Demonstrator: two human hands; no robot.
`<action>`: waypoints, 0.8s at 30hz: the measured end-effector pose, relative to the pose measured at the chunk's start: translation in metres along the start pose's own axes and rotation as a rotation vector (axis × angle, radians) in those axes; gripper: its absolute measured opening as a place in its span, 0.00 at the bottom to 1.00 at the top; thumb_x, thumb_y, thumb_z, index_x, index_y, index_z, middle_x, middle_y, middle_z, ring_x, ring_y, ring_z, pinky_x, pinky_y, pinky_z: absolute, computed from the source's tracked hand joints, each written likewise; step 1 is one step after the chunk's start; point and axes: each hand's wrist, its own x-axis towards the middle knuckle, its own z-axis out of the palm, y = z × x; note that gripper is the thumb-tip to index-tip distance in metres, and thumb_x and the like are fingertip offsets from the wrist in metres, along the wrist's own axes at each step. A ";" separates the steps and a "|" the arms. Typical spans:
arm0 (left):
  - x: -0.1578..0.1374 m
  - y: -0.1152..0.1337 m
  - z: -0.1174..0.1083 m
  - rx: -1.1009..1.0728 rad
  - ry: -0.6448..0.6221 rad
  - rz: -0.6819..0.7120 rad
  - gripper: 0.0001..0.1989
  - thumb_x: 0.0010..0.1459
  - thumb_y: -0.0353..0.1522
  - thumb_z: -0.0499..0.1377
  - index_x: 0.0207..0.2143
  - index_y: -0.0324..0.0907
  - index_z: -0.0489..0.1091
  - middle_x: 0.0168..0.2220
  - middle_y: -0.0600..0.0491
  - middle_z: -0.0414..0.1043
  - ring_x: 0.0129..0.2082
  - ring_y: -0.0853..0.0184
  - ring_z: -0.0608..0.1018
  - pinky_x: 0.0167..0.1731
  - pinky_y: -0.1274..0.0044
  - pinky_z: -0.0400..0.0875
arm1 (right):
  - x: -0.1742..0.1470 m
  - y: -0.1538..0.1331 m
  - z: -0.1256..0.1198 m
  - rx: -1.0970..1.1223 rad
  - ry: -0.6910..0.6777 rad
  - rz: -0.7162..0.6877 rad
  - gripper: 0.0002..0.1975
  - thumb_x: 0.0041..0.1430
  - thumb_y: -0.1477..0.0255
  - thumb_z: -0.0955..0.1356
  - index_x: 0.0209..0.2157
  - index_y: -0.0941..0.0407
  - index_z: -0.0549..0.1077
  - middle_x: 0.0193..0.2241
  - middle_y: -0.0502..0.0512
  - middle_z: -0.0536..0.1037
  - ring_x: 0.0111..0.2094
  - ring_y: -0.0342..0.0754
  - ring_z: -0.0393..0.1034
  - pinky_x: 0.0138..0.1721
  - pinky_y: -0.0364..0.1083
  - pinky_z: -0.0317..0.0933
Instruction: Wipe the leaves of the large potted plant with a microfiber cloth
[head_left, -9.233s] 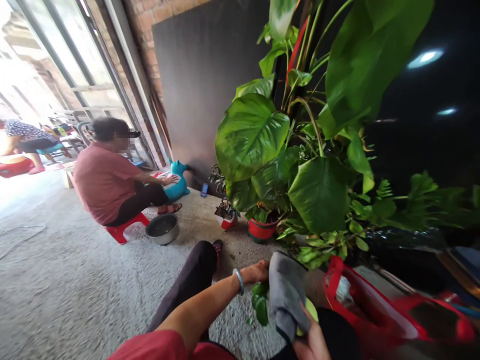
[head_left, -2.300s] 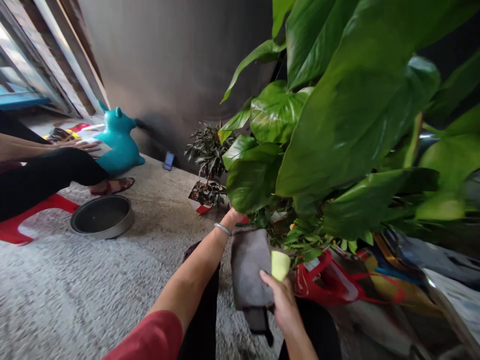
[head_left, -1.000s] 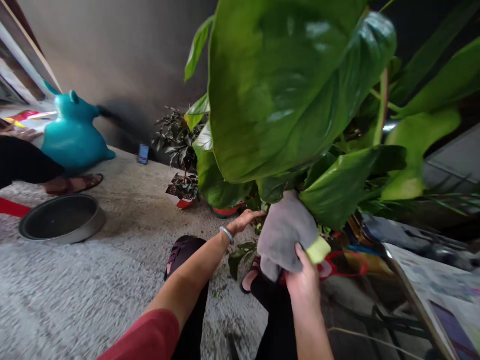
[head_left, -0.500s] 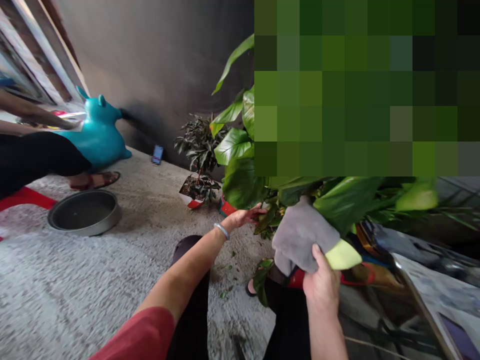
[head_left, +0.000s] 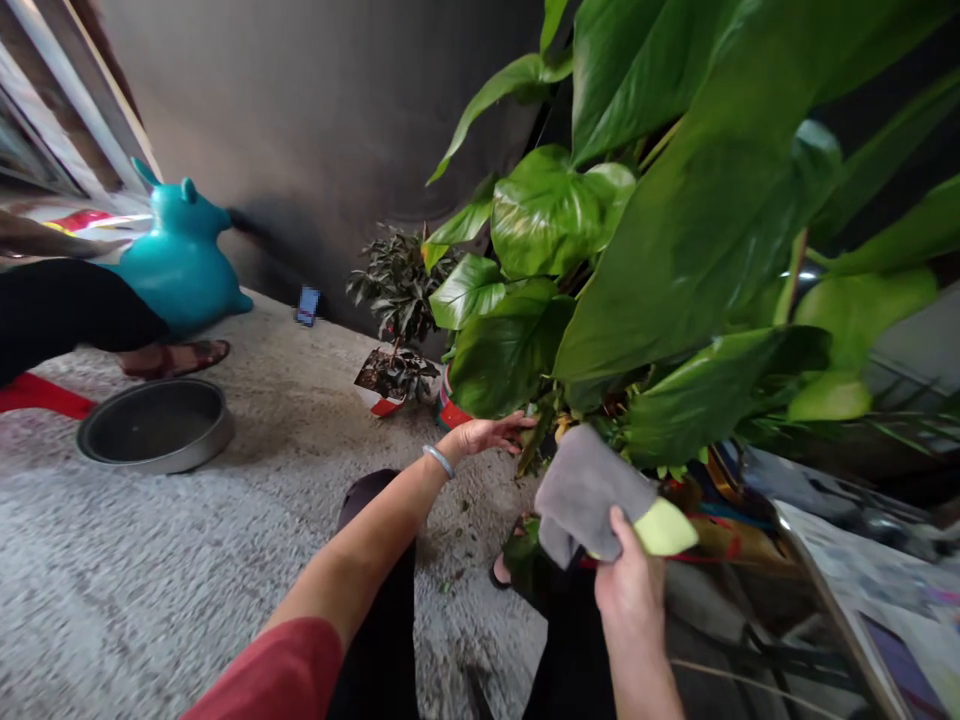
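Note:
My right hand [head_left: 630, 580] grips a folded grey cloth [head_left: 592, 490] with a yellow-green part at its right end, the thumb on top. The cloth is just below the lower leaves of a big broad-leaved green plant [head_left: 645, 270]. My left hand [head_left: 491, 434], with a light bracelet at the wrist, reaches to the plant's base. Its fingers are stretched out and apart beside a drooping dark leaf [head_left: 538, 440]; whether they touch it I cannot tell. Leaves above partly hide the plant's red pot [head_left: 451, 412].
A small dark-leaved plant [head_left: 401, 290] stands in a white-and-red pot [head_left: 382, 400]. On the left are a round metal basin [head_left: 157, 430], a turquoise animal toy [head_left: 176, 260] and a seated person's leg and arm. A glass-topped table [head_left: 862, 560] stands at right. Leaf bits litter the concrete floor.
My right hand and the cloth have moved slightly left and down, away from the leaves. My left hand stays nearly in place. The seated person's arm has shifted left.

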 end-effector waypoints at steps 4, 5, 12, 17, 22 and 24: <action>0.003 -0.004 0.002 -0.023 0.037 0.038 0.18 0.66 0.43 0.61 0.50 0.42 0.80 0.61 0.41 0.74 0.53 0.56 0.77 0.52 0.61 0.74 | 0.027 -0.013 0.046 0.007 0.052 -0.121 0.35 0.41 0.57 0.79 0.51 0.58 0.77 0.56 0.62 0.81 0.60 0.59 0.73 0.63 0.58 0.66; 0.004 -0.005 0.001 -0.014 0.064 0.046 0.18 0.64 0.43 0.62 0.49 0.42 0.80 0.59 0.40 0.75 0.54 0.55 0.77 0.52 0.61 0.74 | 0.030 -0.004 0.053 -0.035 0.024 0.000 0.33 0.40 0.56 0.78 0.48 0.57 0.77 0.53 0.61 0.82 0.58 0.60 0.74 0.61 0.59 0.68; 0.005 -0.006 -0.011 0.091 0.054 0.017 0.20 0.65 0.46 0.61 0.49 0.42 0.81 0.58 0.42 0.76 0.53 0.55 0.78 0.50 0.64 0.74 | 0.001 0.060 0.009 -0.143 -0.112 0.550 0.24 0.30 0.60 0.78 0.33 0.54 0.76 0.28 0.57 0.83 0.43 0.68 0.81 0.41 0.65 0.76; 0.005 -0.008 -0.010 0.090 0.081 0.011 0.19 0.65 0.44 0.61 0.50 0.44 0.81 0.63 0.43 0.73 0.55 0.56 0.76 0.51 0.65 0.74 | -0.008 0.000 -0.002 -0.108 -0.090 0.077 0.29 0.39 0.58 0.81 0.42 0.57 0.79 0.44 0.59 0.85 0.50 0.60 0.79 0.54 0.57 0.72; 0.003 -0.007 -0.001 0.060 0.036 -0.011 0.20 0.63 0.45 0.63 0.50 0.43 0.81 0.61 0.41 0.75 0.55 0.55 0.76 0.51 0.65 0.74 | 0.046 -0.010 0.042 -0.253 0.004 -0.195 0.27 0.48 0.53 0.77 0.41 0.60 0.79 0.48 0.68 0.83 0.56 0.63 0.75 0.57 0.55 0.67; 0.001 -0.005 0.001 0.063 0.040 0.010 0.18 0.63 0.43 0.63 0.48 0.44 0.82 0.60 0.43 0.76 0.52 0.57 0.77 0.49 0.66 0.75 | 0.059 0.019 0.047 -0.296 -0.096 -0.021 0.23 0.45 0.55 0.77 0.38 0.56 0.78 0.42 0.64 0.84 0.54 0.62 0.75 0.53 0.53 0.69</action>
